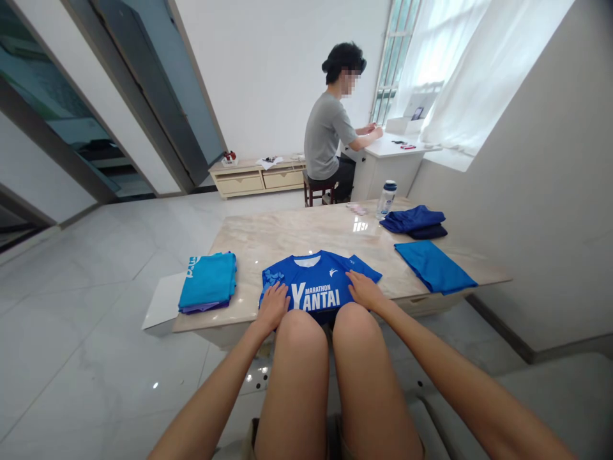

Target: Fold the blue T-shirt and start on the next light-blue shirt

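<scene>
A blue "Marathon Yantai" T-shirt (306, 281) lies flat on the marble table (297, 233), its printed front facing up. My left hand (272, 308) rests palm down on the shirt's near left part, holding nothing. My right hand (365, 291) lies flat on the shirt's near right part, also with nothing in it. The shirt's lower part is hidden behind my knees. To the left of the shirt sits a folded teal shirt (208, 281) on a purple garment. Farther right lie a flat blue cloth (433, 267) and a heaped navy-blue garment (414, 220).
A white board (165, 300) lies under the table's left edge. A water bottle (385, 199) and a small pink item (357, 209) stand at the far edge. Beyond, a seated person (328, 128) works at a white desk (387, 160), near a low cabinet (256, 179).
</scene>
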`<state>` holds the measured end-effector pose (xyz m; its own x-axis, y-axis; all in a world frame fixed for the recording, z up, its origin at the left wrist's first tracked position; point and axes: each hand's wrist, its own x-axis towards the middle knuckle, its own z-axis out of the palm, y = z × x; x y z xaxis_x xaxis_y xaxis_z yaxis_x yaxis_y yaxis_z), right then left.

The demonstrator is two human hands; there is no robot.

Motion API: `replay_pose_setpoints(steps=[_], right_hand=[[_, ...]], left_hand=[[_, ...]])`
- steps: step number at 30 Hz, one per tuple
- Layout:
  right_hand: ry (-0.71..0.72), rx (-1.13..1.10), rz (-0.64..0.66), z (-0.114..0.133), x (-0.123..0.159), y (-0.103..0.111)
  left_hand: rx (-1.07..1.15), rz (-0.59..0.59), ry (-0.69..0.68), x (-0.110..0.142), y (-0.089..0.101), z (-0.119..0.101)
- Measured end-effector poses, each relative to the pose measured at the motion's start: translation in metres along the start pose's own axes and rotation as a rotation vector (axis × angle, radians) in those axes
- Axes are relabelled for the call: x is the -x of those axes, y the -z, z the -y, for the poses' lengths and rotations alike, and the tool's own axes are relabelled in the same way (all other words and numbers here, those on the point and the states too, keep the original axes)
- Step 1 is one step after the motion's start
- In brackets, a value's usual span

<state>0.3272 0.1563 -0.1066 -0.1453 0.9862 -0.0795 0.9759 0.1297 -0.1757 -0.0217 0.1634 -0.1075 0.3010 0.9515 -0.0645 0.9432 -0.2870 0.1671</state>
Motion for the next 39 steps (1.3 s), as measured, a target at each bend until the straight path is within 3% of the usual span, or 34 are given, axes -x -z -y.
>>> replay_pose_setpoints(steps=[5,8,13,20,30,39], right_hand=[[0.074,-0.07,-0.04,0.015,-0.028,-0.055],[0.016,-0.031,-0.095,0.017,-0.037,-0.067],[-0.107,0.013,-0.169,0.018,-0.058,-0.062],[-0.153,0.048,-0.168,0.014,-0.096,-0.054],[-0.158,0.033,-0.146,-0.006,-0.192,-0.045],[-0.106,0.01,-0.204,-0.034,-0.261,-0.064]], left_hand=[[0.015,-0.073,0.024,-0.012,-0.039,0.003],[-0.015,-0.174,0.112,-0.019,-0.052,0.009],[-0.029,-0.205,0.183,-0.053,-0.05,0.013],[-0.015,-0.178,0.176,-0.118,-0.036,0.016],[0.004,-0.166,0.207,-0.19,-0.028,0.029],[0.042,-0.167,0.176,-0.25,-0.032,0.05]])
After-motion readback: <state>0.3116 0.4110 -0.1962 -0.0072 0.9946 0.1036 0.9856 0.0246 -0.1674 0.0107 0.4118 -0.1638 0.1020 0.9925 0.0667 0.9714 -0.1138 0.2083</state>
